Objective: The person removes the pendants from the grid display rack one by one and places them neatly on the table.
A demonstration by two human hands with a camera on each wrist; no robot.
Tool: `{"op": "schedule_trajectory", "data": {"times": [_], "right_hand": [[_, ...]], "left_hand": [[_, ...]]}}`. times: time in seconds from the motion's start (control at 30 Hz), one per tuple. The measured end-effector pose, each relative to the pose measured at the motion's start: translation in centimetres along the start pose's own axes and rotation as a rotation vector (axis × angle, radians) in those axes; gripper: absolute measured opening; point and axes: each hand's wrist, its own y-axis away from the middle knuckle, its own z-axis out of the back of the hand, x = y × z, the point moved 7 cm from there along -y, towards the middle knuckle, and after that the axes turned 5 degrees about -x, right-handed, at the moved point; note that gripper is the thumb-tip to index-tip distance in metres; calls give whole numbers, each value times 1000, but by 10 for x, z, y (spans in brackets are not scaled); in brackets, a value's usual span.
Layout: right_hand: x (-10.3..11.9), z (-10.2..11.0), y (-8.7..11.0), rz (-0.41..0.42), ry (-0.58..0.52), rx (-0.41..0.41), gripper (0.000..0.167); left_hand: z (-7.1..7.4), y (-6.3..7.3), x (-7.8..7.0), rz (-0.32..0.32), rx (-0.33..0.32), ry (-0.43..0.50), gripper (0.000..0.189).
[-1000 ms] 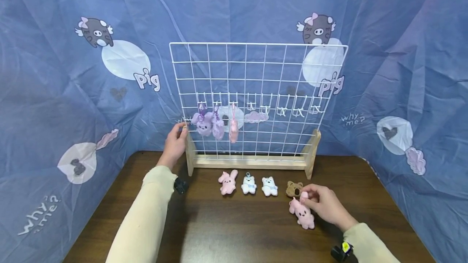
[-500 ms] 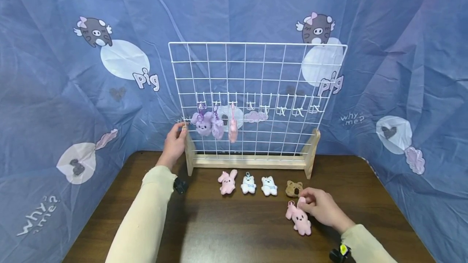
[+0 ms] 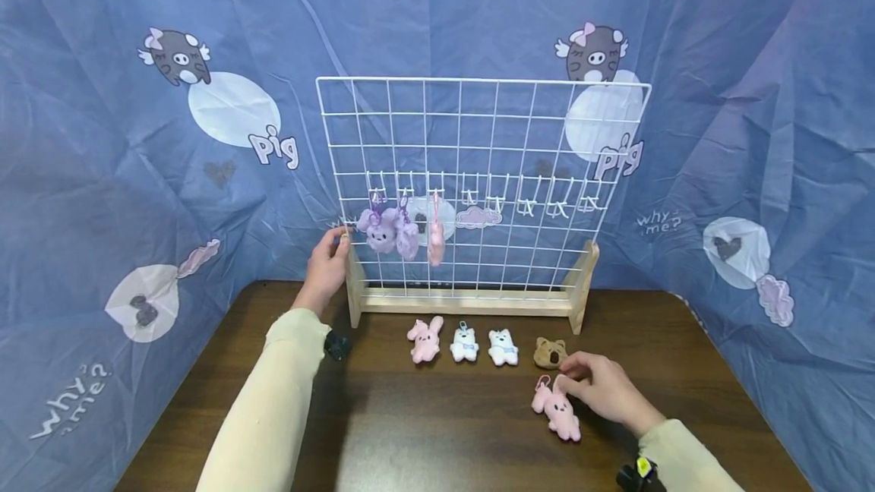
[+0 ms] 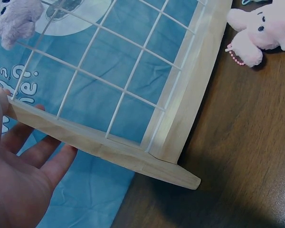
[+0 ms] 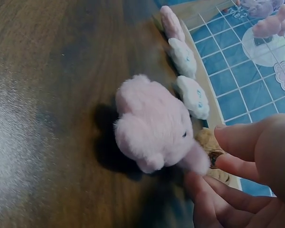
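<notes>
Pink plush rabbit [image 3: 562, 414], near right on tabletop [image 3: 437, 439]. Looks light, soft, squashable; ear [image 5: 196, 158] or loop [image 3: 543, 381] suits a pinch. Right hand [image 3: 608, 389]: fingers slightly parted at ear, grip unclear. Left hand [image 3: 326, 268] grips rack [image 3: 468, 301].

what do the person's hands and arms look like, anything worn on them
Both arms wear long, pale cream sleeves, the left sleeve and right sleeve, ending near the wrists. The left hand and right hand are gloveless. Each wrist carries a small black device: the left device looks plain, the right device has a bright yellow patch.
</notes>
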Motion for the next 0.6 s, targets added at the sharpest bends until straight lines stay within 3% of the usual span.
{"op": "schedule_trajectory", "data": {"times": [0.37, 0.6], "right_hand": [[3, 10, -11, 10, -12, -54, 15], [17, 14, -28, 19, -63, -98, 27]], "left_hand": [[0, -2, 3, -4, 6, -5, 36], [0, -1, 2, -1, 11, -3, 36]]}}
